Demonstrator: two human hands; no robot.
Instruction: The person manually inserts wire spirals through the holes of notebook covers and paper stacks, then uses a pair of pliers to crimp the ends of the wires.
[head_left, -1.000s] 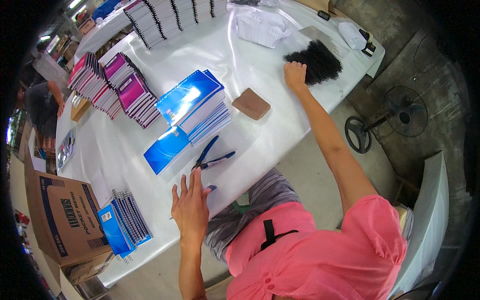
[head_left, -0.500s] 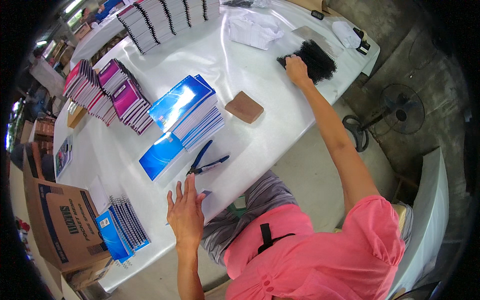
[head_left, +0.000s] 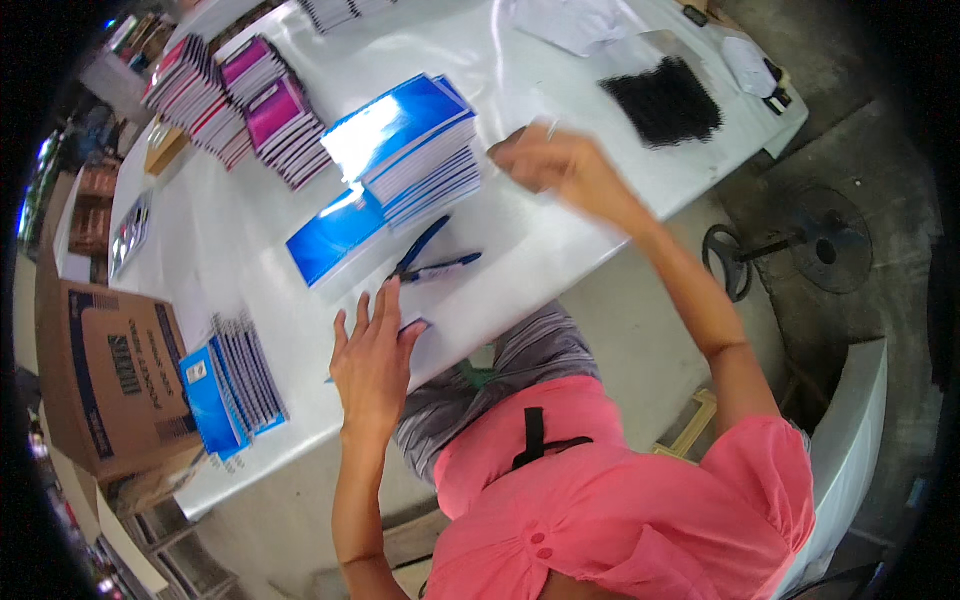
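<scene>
Blue notebook stack (head_left: pixel 415 140): lies on the white tabletop (head_left: pixel 560 250), at mid-table, just left of the right hand.
Single blue notebook (head_left: pixel 335 238): lies flat on the tabletop in front of the stack, its far edge against the stack's base.
Right hand (head_left: pixel 550 162): raised over the tabletop just beside the stack; motion-blurred; fingers curled inward. A small pale object appears at the fingertips, too blurred to identify. Grip state: cannot tell.
Left hand (head_left: pixel 372 365): flat on the tabletop near its front edge, palm down, fingers spread and straight. Grip state: wide, holding nothing.
Pliers (head_left: pixel 418 248): blue-handled, on the tabletop between the left hand and the single blue notebook.
Pen (head_left: pixel 445 266): dark blue, lying just beside the pliers.
Black bundle (head_left: pixel 665 100): dark, fibrous mass on the far right part of the tabletop, well apart from both hands.
Pink notebook stacks (head_left: pixel 270 110): far left part of the tabletop, behind the blue stack.
Spiral notebooks (head_left: pixel 235 385): blue-covered set at the near left edge of the tabletop.
Cardboard box (head_left: pixel 110 380): stands left of the tabletop.
</scene>
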